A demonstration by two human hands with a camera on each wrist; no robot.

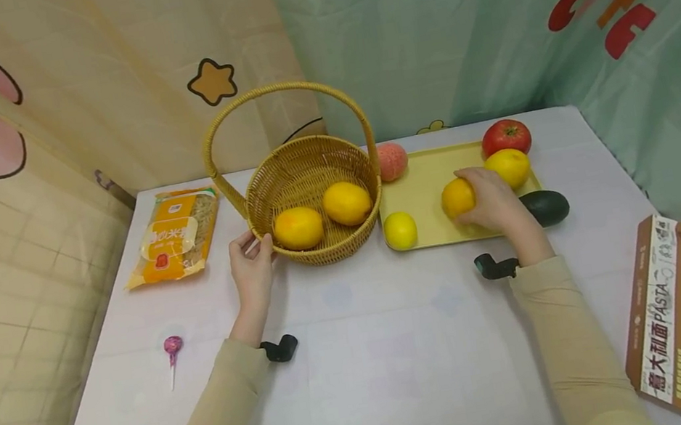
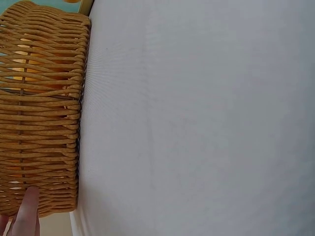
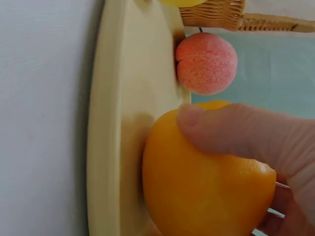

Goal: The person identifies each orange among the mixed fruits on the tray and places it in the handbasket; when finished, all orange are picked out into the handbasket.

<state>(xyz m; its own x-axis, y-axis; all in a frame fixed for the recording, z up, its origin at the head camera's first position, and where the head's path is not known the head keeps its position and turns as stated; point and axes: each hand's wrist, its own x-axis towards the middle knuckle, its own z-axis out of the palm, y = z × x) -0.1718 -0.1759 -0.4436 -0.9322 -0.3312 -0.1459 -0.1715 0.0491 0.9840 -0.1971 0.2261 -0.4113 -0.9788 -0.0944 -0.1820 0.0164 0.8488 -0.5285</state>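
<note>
My right hand grips an orange-yellow mango low over the pale yellow tray; in the right wrist view, the thumb lies across the fruit's smooth skin. At the left side of the wicker basket, my left hand holds the rim with thumb and fingers. One fingertip shows against the woven wall in the left wrist view. Two yellow-orange mangoes, one on the left and one on the right, lie inside the basket, whose tall handle arches above them.
Around the tray are a lemon, a peach, a red tomato-like fruit, another yellow fruit and a dark green oval one. A grain bag and lollipop lie left, a pasta box right.
</note>
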